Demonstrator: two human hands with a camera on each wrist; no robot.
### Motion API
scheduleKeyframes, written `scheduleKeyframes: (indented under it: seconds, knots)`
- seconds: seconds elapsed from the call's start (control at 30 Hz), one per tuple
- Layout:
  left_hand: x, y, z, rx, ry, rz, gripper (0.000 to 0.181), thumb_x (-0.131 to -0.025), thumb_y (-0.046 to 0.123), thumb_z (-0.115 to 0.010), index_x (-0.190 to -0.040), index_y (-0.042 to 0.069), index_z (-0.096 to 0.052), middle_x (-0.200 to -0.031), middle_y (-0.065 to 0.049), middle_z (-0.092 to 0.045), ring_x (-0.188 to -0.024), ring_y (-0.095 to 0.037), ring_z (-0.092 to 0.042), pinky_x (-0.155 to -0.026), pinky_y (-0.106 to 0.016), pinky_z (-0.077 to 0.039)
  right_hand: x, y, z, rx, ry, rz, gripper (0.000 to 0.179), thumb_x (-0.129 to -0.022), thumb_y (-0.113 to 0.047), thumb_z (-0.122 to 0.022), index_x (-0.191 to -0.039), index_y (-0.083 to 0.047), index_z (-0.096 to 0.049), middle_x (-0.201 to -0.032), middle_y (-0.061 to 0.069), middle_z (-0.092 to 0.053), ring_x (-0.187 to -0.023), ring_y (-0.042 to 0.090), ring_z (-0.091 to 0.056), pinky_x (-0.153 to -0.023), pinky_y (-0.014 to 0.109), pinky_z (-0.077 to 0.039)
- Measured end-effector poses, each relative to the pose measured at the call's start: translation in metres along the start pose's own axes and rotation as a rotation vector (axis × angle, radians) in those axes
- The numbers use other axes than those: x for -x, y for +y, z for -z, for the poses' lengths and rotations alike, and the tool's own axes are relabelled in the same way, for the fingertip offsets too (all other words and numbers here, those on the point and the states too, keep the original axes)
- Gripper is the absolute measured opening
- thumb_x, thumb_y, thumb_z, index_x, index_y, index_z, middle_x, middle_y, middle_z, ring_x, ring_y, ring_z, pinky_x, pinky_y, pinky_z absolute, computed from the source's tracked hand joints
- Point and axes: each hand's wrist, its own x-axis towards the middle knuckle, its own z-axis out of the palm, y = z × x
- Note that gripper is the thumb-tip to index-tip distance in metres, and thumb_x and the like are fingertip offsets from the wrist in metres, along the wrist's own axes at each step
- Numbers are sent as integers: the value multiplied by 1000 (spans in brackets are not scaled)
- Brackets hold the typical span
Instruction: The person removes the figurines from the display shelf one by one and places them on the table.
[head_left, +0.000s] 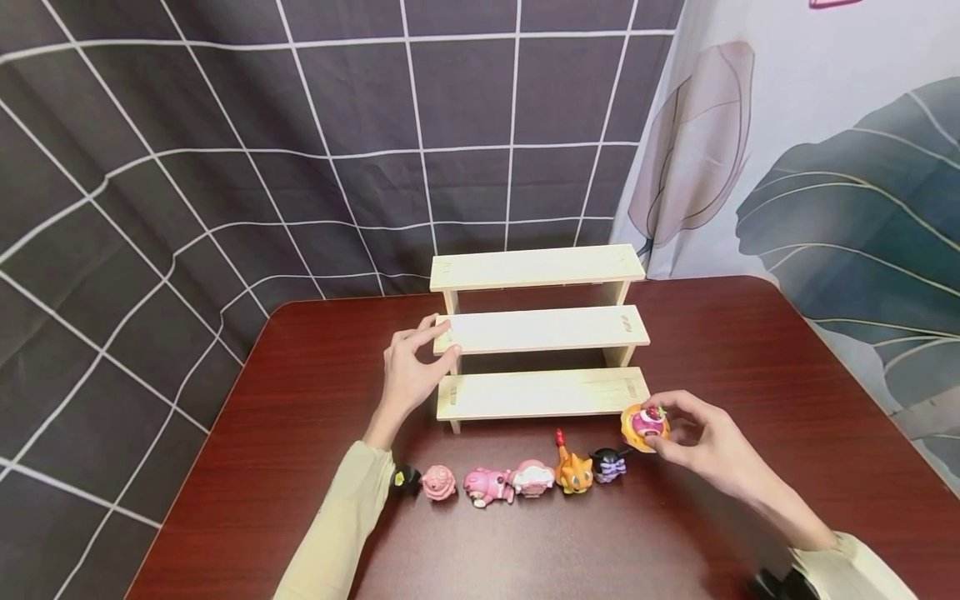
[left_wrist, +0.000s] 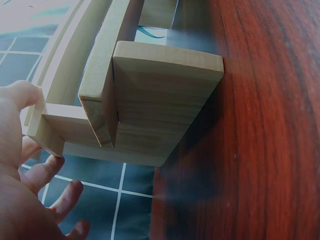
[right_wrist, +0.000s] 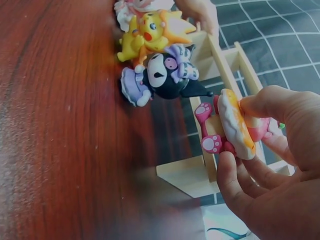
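Note:
A three-tier wooden display shelf stands on the table. At the left end of its middle board, my left hand holds the wood between thumb and fingers; the left wrist view shows the board's end between them. My right hand pinches a small toy figure with pink paws and an orange-and-white ring around it, held off the table by the lowest board's right end. Closest to that figure stands a black-and-purple figurine, with an orange-yellow figurine beside it.
Further left in the same row are a pink-and-white figurine, a pink figurine, a round pink figurine and a dark object by the left sleeve. A grid-patterned dark curtain hangs behind the red-brown table.

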Motion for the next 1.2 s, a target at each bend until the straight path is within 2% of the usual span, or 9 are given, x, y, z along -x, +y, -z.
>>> scheduleKeyframes:
  seconds: [0.6,0.97,1.2]
  knots:
    - [0,0,-1,1,3,-11,40,-82,25,-81,-120,16,-76,-132,-4,-65,-104,-29,-53,-89,-50,-37,20,11,4,22,32,-67,49,-68,15,-82,-111,-1,-66,-98,-3,-66,-67,12,-61,-62,18,-51]
    - [0,0,-1,0,7,-15,39,-81,26,-81,-119,16,-76,-131,-4,-65,-104,-30,-54,-88,-50,-37,25,17,-1,-29,8,-79,47,-69,16,-80,-111,1,-64,-99,-4,-66,-68,13,-63,-62,20,-52]
    - [0,1,-1,7,5,-9,39,-82,25,-81,-119,17,-76,-132,-4,-65,-104,-29,-53,-88,-50,-37,30,19,-4,-54,-11,-119,46,-70,15,-81,-111,2,-63,-99,-1,-66,-67,14,-63,-62,22,-53]
